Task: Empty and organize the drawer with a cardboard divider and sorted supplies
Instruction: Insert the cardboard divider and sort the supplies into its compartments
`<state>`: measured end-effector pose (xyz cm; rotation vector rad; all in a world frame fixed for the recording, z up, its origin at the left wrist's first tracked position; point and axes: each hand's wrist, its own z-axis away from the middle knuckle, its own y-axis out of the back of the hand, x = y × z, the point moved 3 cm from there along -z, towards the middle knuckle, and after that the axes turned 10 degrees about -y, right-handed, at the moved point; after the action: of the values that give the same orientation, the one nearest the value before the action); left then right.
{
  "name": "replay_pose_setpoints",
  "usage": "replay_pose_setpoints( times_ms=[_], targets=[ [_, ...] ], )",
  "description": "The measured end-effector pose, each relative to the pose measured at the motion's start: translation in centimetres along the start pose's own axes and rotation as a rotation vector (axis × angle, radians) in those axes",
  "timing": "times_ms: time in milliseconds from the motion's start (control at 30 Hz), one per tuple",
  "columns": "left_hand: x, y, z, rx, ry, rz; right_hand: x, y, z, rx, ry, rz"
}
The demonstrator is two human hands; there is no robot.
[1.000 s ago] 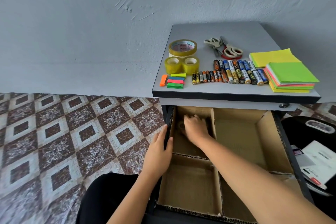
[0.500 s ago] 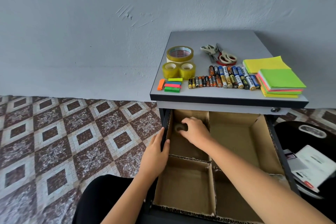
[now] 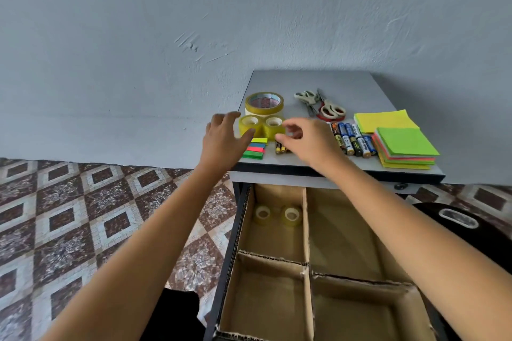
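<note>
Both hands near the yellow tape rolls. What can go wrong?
1. The right hand hangs over the batteries; its wrist may sweep them toward the front edge of the desk.
2. The left hand crosses the sticky flags near that edge and may knock them off.
3. The yellow tape rolls touch; lifting one may drag the other.

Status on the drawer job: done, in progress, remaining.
Done: the cardboard divider sits in the drawer, and two clear tape rolls lie in its back-left compartment. In hand: the left hand and right hand reach for the two yellow tape rolls on the cabinet top, neither gripping yet. Left: the large tape roll, scissors, batteries, sticky flags and note pads sit on top.
</note>
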<state>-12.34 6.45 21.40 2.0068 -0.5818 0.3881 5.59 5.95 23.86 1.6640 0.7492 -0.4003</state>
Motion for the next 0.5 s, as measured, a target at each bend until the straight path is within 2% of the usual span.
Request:
replay_pose_setpoints(
  times_ms=[200, 333, 500],
  targets=[
    [-2.0, -2.3, -5.7, -0.313, 0.12, -0.105, 0.0, -1.6, -4.9, 0.023, -0.041, 0.168],
    [-2.1, -2.9, -6.4, -0.324, 0.074, -0.086, 0.3, -2.9, -6.3, -0.049, -0.102, 0.319],
    [-1.9, -2.6, -6.3, -0.291, 0.069, -0.08, 0.7, -3.4, -6.7, -0.062, -0.13, 0.316]
  ],
)
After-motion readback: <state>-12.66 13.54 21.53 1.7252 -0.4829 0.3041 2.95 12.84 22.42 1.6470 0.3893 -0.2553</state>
